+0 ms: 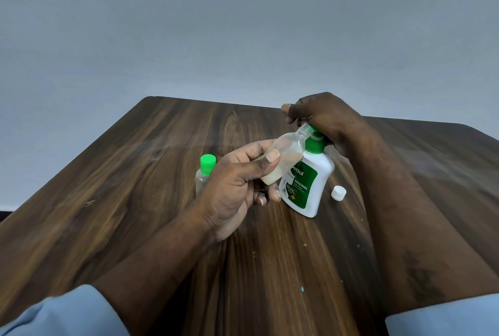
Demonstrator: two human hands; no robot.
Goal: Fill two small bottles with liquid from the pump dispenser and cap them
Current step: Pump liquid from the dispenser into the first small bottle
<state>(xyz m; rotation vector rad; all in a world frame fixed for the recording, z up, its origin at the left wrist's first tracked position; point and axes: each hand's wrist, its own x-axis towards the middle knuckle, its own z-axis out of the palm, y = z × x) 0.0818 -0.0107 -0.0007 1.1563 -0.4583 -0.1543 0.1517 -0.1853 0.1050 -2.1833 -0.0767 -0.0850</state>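
a plain indoor room is shown, of a domestic or simple office kind; which of the two cannot be told. a dark wood-grain table (135, 173) is set close against a bare, unmarked grey-blue wall (243, 25), by which the whole background is filled. a household handwash pump dispenser (310, 187), labelled in green and white like a shop-bought product, is stood on the table. small crumbs (305, 245) are scattered over the tabletop, as on everyday furniture.
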